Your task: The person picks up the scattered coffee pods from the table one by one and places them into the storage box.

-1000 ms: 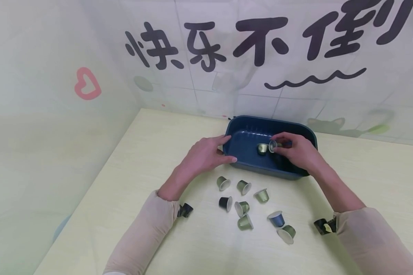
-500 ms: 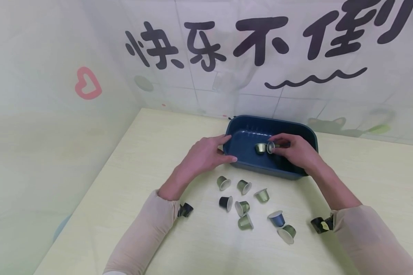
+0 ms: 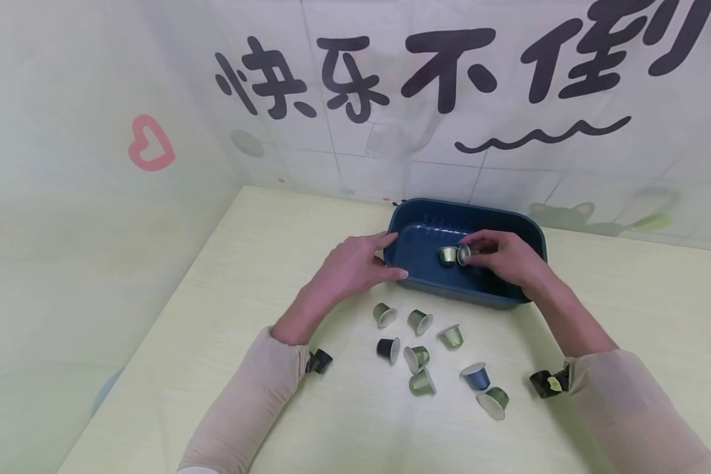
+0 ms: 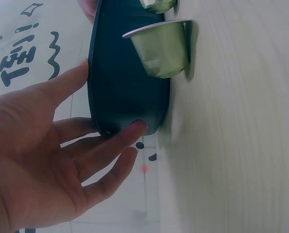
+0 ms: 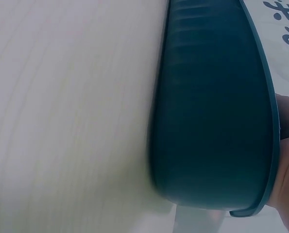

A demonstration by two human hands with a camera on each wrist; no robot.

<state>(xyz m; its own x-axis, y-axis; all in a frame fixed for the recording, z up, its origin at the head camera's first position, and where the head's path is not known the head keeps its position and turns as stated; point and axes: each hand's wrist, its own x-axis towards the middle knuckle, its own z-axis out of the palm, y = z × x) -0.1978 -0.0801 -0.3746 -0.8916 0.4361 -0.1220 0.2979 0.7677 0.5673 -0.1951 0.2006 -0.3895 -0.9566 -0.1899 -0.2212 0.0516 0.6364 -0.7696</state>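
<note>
My left hand (image 3: 355, 264) holds the left end of a dark blue plastic bin (image 3: 450, 294). In the left wrist view its thumb is at the bin's rim and its fingers lie spread around the end wall. Inside the bin my right hand (image 3: 506, 258) pinches a coffee capsule (image 3: 464, 255) between thumb and fingers, its silvery round face turned left. A greenish metallic capsule (image 3: 447, 256) stands just left of it on the bin floor. From the right wrist, the bin wall (image 5: 212, 116) hides most of the right hand (image 5: 287, 179) and the capsule.
Several loose capsules lie on the pale table before the bin: green ones (image 3: 451, 337), a black one (image 3: 387, 350) and a blue one (image 3: 476, 376). A green capsule (image 4: 161, 48) looms close in the left wrist view. A printed wall sheet (image 3: 343, 164) hangs behind the bin.
Inside the bin, my right hand has shifted slightly left with its capsule, and the greenish capsule beside it has moved left too. The left hand has stayed at the bin's end.
</note>
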